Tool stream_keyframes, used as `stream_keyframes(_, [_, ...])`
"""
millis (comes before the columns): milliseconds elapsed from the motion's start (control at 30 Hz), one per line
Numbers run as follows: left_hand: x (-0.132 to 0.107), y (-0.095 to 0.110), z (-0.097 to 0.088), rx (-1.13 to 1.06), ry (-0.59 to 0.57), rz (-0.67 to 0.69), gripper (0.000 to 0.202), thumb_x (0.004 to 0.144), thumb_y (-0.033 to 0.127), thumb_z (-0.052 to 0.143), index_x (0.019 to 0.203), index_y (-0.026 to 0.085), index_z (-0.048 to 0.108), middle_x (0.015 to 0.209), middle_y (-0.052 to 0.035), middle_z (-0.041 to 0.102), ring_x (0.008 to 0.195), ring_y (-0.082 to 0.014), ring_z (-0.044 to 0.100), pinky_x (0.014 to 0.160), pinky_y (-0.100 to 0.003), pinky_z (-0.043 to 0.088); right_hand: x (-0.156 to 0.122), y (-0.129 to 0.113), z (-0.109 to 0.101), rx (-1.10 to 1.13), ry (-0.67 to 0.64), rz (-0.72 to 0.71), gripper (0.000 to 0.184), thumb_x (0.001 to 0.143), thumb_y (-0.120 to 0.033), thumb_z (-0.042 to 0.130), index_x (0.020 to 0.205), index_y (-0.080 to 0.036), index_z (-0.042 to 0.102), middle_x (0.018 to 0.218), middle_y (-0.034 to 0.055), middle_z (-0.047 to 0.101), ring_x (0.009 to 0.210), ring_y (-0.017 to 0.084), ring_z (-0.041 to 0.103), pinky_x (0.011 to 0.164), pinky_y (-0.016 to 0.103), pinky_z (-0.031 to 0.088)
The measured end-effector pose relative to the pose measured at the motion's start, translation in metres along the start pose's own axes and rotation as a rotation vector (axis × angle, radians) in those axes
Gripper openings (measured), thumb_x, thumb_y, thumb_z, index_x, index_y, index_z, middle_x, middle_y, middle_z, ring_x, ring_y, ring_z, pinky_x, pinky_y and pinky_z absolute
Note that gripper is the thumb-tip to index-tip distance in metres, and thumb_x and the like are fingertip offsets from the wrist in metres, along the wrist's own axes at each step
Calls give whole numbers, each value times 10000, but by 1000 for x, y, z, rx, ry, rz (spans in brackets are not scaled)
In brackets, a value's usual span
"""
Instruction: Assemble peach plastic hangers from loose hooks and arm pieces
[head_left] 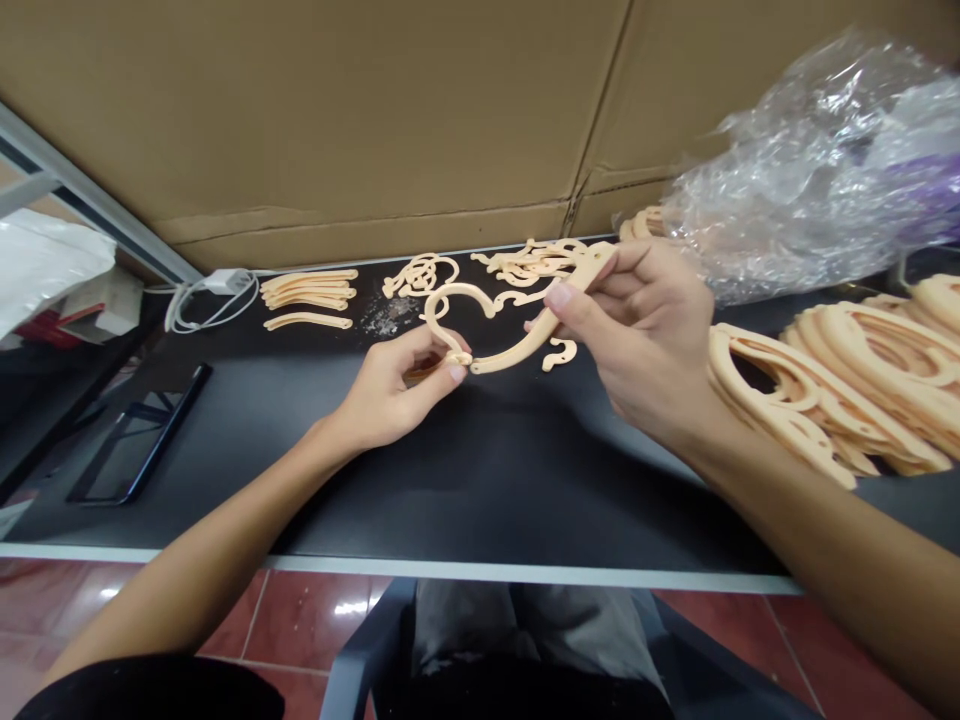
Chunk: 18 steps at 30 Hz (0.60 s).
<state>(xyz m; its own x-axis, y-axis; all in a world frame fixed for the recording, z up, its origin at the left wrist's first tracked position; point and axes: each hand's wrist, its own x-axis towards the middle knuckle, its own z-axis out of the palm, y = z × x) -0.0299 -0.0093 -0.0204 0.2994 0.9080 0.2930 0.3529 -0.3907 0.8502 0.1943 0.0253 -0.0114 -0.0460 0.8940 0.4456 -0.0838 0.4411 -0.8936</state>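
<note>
- Nearest the camera is your dark sleeve (157,690), at the lower left, with your grey-clad lap (465,620) under the worktop (487,480) edge.
- Your left grip (397,395) is closed in a pinch, thumb against forefinger, on the lower end of a cream scroll-shaped piece (452,292), which curls up and over above your fingertips.
- Your right grip (652,330) has its thumb pressed on a long curved strip (517,350), fingers behind, near the strip's upper end.
- The strip slants down to your left thumb tip, where its lower end meets the scroll-shaped piece; whether the two are joined cannot be told.
- You hold both pieces above the middle of the worktop.
- A small hook-shaped piece (559,353) lies just beyond the strip.
- Farther back sit a row of curved strips (309,290) and two heaps of thin scroll parts (424,273).
- At your right are stacked large openwork pieces (810,400), with clear plastic wrapping (817,170) behind them.
- A phone (142,435) lies at your left, a white cable (202,318) beyond it.
</note>
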Motion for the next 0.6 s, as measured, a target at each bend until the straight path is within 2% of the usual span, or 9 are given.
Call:
stream_keyframes(167, [0,4,1,152,56,17,213,847,339,742,883,130,717,747,-16,676,623,-94,548,597,-203,456,-3,1,2,107,-40,1,248,848,-294,760,853,-274,513,849,-23,633,813,165,714,787,359,621])
stream_keyframes(300, [2,0,-1,248,75,56,166,882,292,680,845,131,695,794,-22,702,618,-87,541,568,-191,433,0,-8,-1,210,-141,113,257,776,-319,817,815,-258,571,819,-14,674,809,189,727,802,389,619])
stream_keyframes(367, [2,-2,-4,290,86,119,145,894,258,657,829,130,678,870,-40,728,653,-93,573,589,-194,447,5,-16,-8,310,-238,231,276,778,-454,799,795,-242,623,785,2,702,804,215,737,826,422,609])
stream_keyframes(467, [3,0,-7,337,67,213,143,905,218,650,792,131,666,895,-46,744,673,-96,600,610,-202,456,14,-23,-18,414,-448,445,537,853,-736,568,875,-220,711,682,39,711,810,265,751,868,485,579])
stream_keyframes(500, [3,2,-8,357,47,238,150,910,206,647,781,132,667,881,-43,746,674,-97,607,616,-205,457,16,-24,-20,388,-456,474,585,871,-758,514,890,-213,724,662,44,709,791,259,749,847,471,581])
stream_keyframes(533, [3,4,-8,378,22,263,158,916,194,642,772,133,670,863,-39,746,675,-99,614,622,-207,460,17,-23,-21,326,-435,470,567,878,-737,530,885,-207,731,661,44,712,762,236,741,801,425,589])
stream_keyframes(600, [3,8,-7,421,-28,309,178,929,172,627,762,136,678,836,-32,745,681,-103,632,644,-213,472,17,-20,-20,146,-399,450,405,828,-597,713,843,-193,737,710,39,727,714,183,714,682,307,584])
